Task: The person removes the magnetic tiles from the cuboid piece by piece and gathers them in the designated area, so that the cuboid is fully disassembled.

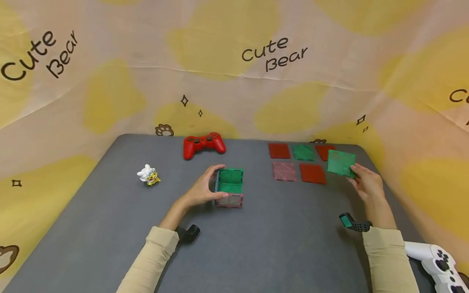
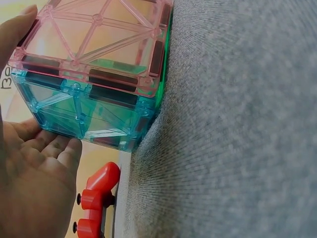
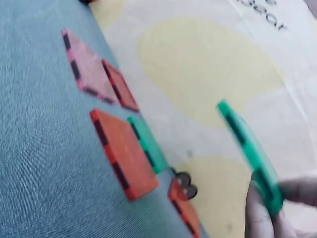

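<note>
A box of translucent magnetic tiles (image 1: pixel 229 200) stands on the grey table, with pink, blue and green sides and its top uncovered. My left hand (image 1: pixel 202 188) holds it from the left, thumb at the near pink side and fingers round the far side. In the left wrist view the pink and blue tile walls (image 2: pixel 94 44) meet at an edge beside the palm. My right hand (image 1: pixel 370 185) pinches a green square tile (image 1: pixel 340 162) by its edge, raised above the table's right side. The same green tile (image 3: pixel 250 153) appears edge-on in the right wrist view, between thumb and fingers.
Loose flat tiles lie at the back right: red (image 1: pixel 279 151), green (image 1: pixel 303 152), pink (image 1: pixel 284 171) and another red tile (image 1: pixel 313 174) among them. A red game controller (image 1: pixel 203 144) sits at the back, a small figurine (image 1: pixel 148 175) on the left, a white controller (image 1: pixel 437 260) at the right edge.
</note>
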Demonstrator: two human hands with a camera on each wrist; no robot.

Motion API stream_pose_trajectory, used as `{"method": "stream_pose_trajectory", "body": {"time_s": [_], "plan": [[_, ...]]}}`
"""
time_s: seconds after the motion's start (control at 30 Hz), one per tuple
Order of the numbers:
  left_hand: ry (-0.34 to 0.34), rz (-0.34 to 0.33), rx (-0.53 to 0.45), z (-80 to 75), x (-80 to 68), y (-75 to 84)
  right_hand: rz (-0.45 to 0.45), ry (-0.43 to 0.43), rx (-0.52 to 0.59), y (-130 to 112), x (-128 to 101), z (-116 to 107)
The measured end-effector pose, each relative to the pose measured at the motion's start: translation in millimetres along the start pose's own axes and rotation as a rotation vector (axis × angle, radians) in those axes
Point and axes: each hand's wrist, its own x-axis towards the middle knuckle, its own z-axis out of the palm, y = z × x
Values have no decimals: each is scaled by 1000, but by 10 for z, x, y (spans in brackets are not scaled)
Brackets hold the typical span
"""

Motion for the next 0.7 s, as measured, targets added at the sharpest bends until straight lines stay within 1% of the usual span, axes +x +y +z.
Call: {"method": "stream_pose_trajectory", "body": {"time_s": [0.07,0.1,0.17,0.23,0.3,0.33,0.4,0.53,0.6,0.63,0.7], "plan": [[13,-4,-1,-13,-7,-1,7,87,-35,21,66,-11],[16,0,-5,-19,-10,-5,5,141,-77,37,97,-14],[17,4,-6,-27,-14,-7,8,245,-176,66,159,-39],[8,4,5,-25,-6,-6,10,329,-287,90,213,-92],[-7,-2,19,-17,11,6,16,387,-383,106,256,-161],[-12,-10,26,-13,20,21,20,405,-413,110,274,-197],[-10,-20,20,-16,18,68,17,401,-463,118,322,-244],[-5,-21,-7,-42,-4,243,17,384,-552,122,409,-293],[-10,-12,-6,-54,-19,308,14,380,-625,119,445,-301],[-12,-9,2,-56,-25,320,15,384,-674,118,457,-300],[-13,-10,14,-40,-22,252,5,387,-772,118,475,-296]]}}
